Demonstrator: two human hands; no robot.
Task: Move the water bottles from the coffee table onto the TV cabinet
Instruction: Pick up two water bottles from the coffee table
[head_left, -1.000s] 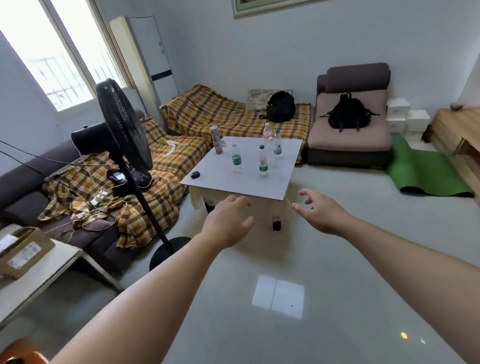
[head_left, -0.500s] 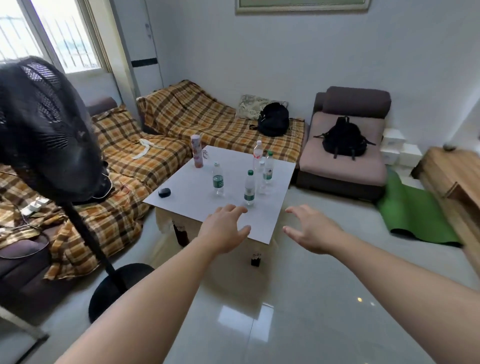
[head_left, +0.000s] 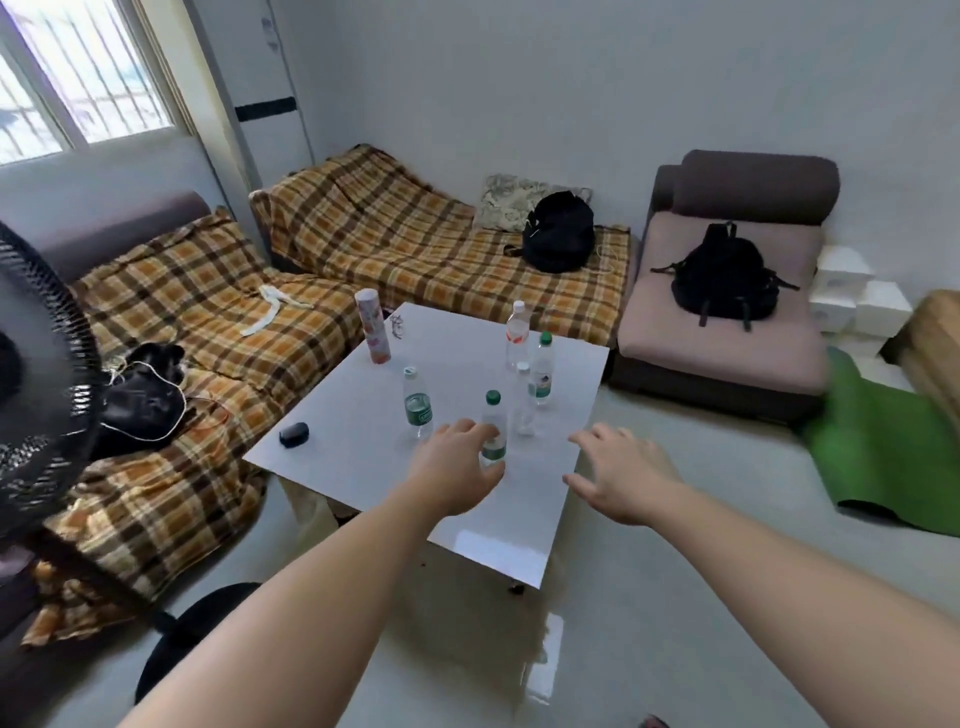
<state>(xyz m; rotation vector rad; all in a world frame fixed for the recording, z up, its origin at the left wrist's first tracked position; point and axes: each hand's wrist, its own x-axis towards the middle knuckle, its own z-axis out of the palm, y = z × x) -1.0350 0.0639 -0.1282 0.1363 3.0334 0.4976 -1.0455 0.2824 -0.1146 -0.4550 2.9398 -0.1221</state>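
Note:
Several clear water bottles stand upright on the white coffee table (head_left: 363, 457). A green-capped bottle (head_left: 494, 422) is nearest, with my left hand (head_left: 457, 467) open right in front of it, fingers reaching its lower part. Another green-label bottle (head_left: 417, 402) stands to its left. Behind are a plain clear bottle (head_left: 523, 400), a green-capped bottle (head_left: 542, 369) and a red-label bottle (head_left: 517, 335). My right hand (head_left: 621, 473) hovers open over the table's right edge. A wooden cabinet corner (head_left: 935, 338) shows at far right.
A pink tall can (head_left: 372, 326), glasses (head_left: 397, 326) and a small black case (head_left: 294, 434) share the table. A standing fan (head_left: 36, 415) is at left. Plaid-covered sofas, two black backpacks (head_left: 558, 231), an armchair (head_left: 727, 312) and a green mat (head_left: 883, 457) surround it.
I have come closer to the coffee table. Both hands have reached forward over it; my left hand is now at the nearest bottle.

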